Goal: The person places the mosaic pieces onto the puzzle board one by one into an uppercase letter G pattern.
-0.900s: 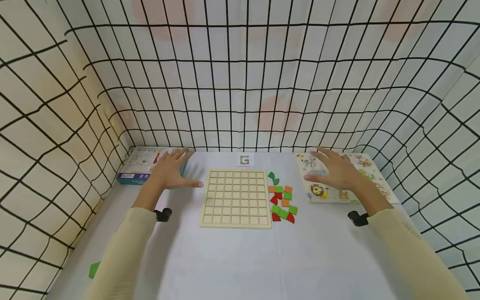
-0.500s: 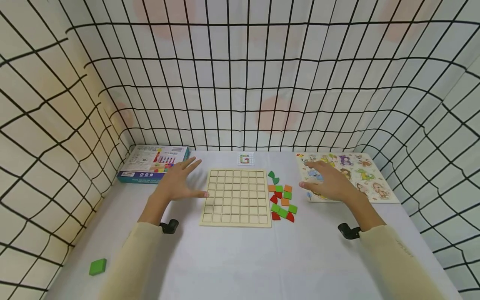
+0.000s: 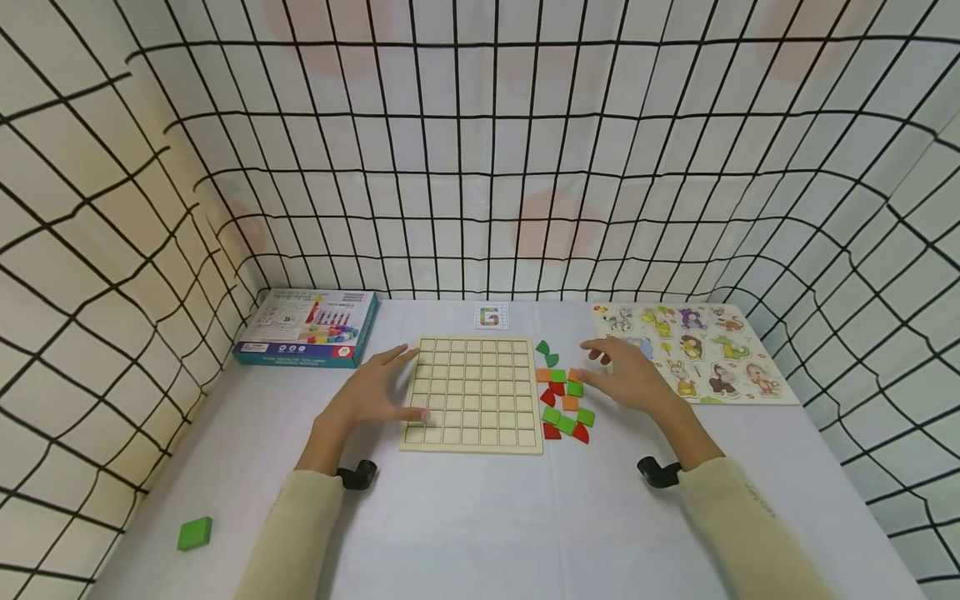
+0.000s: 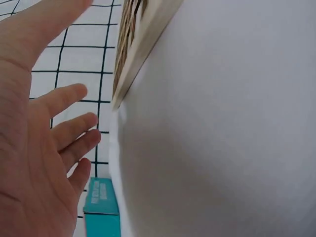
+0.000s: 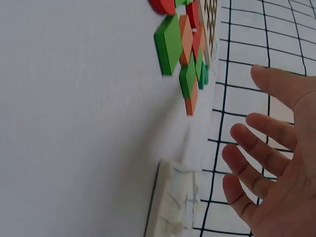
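A square wooden grid board (image 3: 472, 396) lies in the middle of the table in the head view. My left hand (image 3: 369, 393), fingers spread, hovers at its left edge with the thumb over the grid; it holds nothing. To the right of the board lie loose flat pieces: green squares such as this green piece (image 3: 586, 417), an orange piece (image 3: 570, 403) and a red piece (image 3: 581, 433). Just right of them my right hand (image 3: 630, 377) hovers with loosely bent fingers, nothing in its grasp. The right wrist view shows it apart from the pieces.
A small pattern card (image 3: 492, 316) lies behind the board. A boxed toy (image 3: 306, 327) stands at the back left, and an animal picture board (image 3: 720, 354) lies at the back right. One green block (image 3: 194, 533) sits at the front left. Black-lined fabric walls (image 3: 480, 167) surround the table.
Both hands have moved inward and nearer to me, the left from the box to the board's edge, the right from the animal picture board towards the loose pieces.
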`<state>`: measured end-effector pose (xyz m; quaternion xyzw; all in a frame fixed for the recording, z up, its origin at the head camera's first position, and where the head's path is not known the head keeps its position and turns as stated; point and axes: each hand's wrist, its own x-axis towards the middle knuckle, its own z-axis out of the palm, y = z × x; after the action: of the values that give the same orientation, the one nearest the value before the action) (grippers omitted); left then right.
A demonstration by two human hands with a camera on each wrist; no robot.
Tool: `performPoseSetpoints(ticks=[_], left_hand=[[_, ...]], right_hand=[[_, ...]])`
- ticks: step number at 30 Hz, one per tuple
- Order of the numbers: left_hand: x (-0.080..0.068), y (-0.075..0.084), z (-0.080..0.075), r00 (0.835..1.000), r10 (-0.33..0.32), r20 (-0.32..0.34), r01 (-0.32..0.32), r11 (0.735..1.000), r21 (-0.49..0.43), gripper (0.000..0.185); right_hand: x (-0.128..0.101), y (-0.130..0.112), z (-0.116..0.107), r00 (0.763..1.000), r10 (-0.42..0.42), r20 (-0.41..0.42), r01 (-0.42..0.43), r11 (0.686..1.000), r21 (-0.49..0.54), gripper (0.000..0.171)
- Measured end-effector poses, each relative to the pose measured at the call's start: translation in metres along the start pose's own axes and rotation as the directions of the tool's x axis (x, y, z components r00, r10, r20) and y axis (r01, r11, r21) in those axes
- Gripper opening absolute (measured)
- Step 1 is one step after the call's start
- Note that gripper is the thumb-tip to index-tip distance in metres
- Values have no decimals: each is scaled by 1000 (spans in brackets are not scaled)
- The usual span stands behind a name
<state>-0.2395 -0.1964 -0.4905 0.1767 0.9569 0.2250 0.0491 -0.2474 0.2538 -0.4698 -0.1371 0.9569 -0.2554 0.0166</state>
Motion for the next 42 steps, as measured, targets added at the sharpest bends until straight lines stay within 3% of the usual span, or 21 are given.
performPoseSetpoints(ticks=[9,14,27,35,42], left_hand=[[-4,0,11,993,-2,121,17,993,-118,120],[-6,0,11,992,7,125,11,990,-137,123],[-8,-7,17,991,31,134,-17,995,-99,125],[-7,-9,17,991,49,127,-38,996,-86,124],[-6,-10,19,991,48,121,-37,995,-92,123]], right_hand=[[26,-18,25,995,98,-26,-97,994,52,41],[35,-24,35,993,106,-44,-102,992,70,39],[47,-30,49,972,229,-57,-226,973,47,46],[50,-33,51,963,260,-65,-256,965,64,32],[52,-34,51,962,267,-58,-263,963,66,45]])
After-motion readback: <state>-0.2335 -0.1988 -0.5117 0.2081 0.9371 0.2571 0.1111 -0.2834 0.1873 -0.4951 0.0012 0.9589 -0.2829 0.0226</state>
